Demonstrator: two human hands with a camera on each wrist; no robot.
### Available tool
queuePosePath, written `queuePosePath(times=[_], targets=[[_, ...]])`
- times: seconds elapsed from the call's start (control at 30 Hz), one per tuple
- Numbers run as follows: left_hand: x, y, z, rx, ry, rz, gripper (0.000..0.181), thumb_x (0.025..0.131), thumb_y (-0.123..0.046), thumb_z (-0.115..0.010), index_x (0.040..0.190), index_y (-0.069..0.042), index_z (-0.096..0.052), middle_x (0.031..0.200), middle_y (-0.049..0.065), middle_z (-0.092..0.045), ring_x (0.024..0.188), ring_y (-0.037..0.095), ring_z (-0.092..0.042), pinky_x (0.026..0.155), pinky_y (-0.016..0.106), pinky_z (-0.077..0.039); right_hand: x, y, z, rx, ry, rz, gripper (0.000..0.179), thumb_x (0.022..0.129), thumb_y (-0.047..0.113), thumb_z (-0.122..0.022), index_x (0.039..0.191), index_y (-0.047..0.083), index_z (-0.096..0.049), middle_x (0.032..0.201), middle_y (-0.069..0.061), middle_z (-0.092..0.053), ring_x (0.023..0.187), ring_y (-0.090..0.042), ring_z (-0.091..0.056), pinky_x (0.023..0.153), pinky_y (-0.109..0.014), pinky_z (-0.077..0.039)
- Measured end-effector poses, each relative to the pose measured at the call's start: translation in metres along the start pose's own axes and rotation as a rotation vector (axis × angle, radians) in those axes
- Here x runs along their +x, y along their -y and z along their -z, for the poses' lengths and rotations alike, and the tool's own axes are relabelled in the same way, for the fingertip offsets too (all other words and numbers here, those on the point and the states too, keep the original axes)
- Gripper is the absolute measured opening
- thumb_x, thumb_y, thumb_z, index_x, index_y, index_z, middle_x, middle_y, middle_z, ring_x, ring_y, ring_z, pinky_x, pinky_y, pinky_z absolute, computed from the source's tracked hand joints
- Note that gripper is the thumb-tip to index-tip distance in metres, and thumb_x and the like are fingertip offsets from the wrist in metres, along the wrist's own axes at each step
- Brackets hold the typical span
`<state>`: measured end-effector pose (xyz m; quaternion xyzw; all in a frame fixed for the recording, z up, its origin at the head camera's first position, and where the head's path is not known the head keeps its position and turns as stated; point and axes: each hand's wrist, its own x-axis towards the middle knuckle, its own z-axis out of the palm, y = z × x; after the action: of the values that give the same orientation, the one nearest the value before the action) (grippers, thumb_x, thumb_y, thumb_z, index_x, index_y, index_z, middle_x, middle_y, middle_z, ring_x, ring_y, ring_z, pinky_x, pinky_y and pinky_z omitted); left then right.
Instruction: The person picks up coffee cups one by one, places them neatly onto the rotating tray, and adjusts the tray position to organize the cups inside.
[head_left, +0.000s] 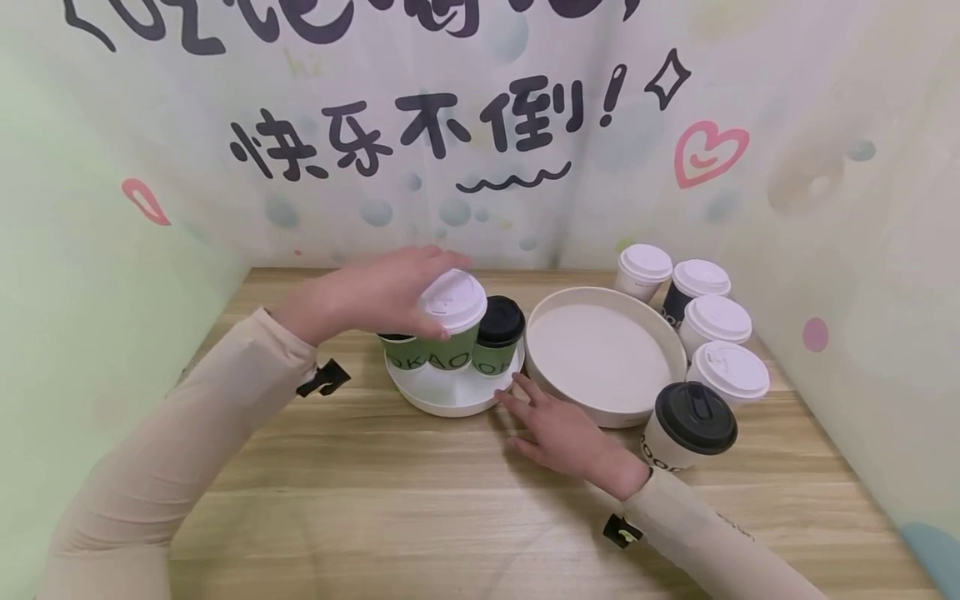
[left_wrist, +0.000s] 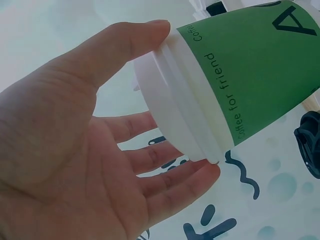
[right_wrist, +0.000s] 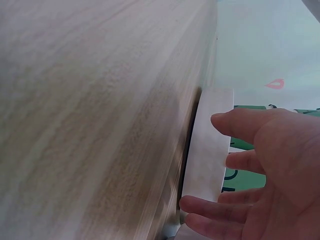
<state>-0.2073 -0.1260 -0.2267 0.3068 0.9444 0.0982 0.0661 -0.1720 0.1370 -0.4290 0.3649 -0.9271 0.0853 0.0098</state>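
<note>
In the head view, a tall green paper cup (head_left: 450,354) with a white lid stands on a white round tray (head_left: 450,404). My left hand (head_left: 367,292) holds it from above by the lid (left_wrist: 172,100), the thumb on one side and the fingers on the other in the left wrist view. Beside it on the tray are a green cup (head_left: 498,329) with a black lid at right and another (head_left: 402,354) at left, partly covered by my hand. My right hand (head_left: 566,437), fingers extended, is at the tray's right front edge; its fingertips lie close against the tray's side (right_wrist: 207,150) in the right wrist view.
A larger beige round tray (head_left: 607,358) sits right of the white one. Along its right side stand several lidded cups, among them a white cup (head_left: 678,429) with a black lid in front and a dark cup (head_left: 690,287) farther back. A printed cloth (head_left: 420,200) hangs behind the table.
</note>
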Motion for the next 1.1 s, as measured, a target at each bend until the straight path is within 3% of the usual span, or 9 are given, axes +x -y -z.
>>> queuePosePath(times=[0.5,0.8,1.1], targets=[[0.001,0.001,-0.033,-0.039,0.034,-0.003,0.087,0.077,-0.034,-0.081,0.150,-0.016,-0.039,0.139,0.010,-0.052,0.114,0.025,-0.057,0.094,0.041,-0.053,0.000,-0.001,-0.002,-0.005,-0.003,0.000,0.066,0.093,0.040,-0.066,0.150,0.017,-0.042,0.155,-0.025,-0.036,0.113,-0.035,-0.067,0.078,-0.045,-0.059],[0.003,0.003,-0.051,0.014,0.016,-0.012,0.087,0.075,-0.037,-0.083,0.148,-0.017,-0.041,0.143,0.011,-0.051,0.121,0.028,-0.055,0.094,0.046,-0.053,0.000,-0.001,-0.001,-0.002,0.009,-0.005,0.067,0.093,0.040,-0.066,0.151,0.018,-0.042,0.156,-0.025,-0.035,0.115,-0.035,-0.065,0.080,-0.045,-0.059],[0.004,0.006,-0.066,0.009,0.003,-0.022,0.085,0.076,-0.036,-0.082,0.149,-0.019,-0.041,0.145,0.009,-0.050,0.124,0.027,-0.053,0.091,0.047,-0.054,0.000,0.000,-0.001,-0.003,0.003,0.000,0.066,0.093,0.040,-0.066,0.150,0.017,-0.043,0.155,-0.025,-0.036,0.115,-0.035,-0.066,0.081,-0.045,-0.059]])
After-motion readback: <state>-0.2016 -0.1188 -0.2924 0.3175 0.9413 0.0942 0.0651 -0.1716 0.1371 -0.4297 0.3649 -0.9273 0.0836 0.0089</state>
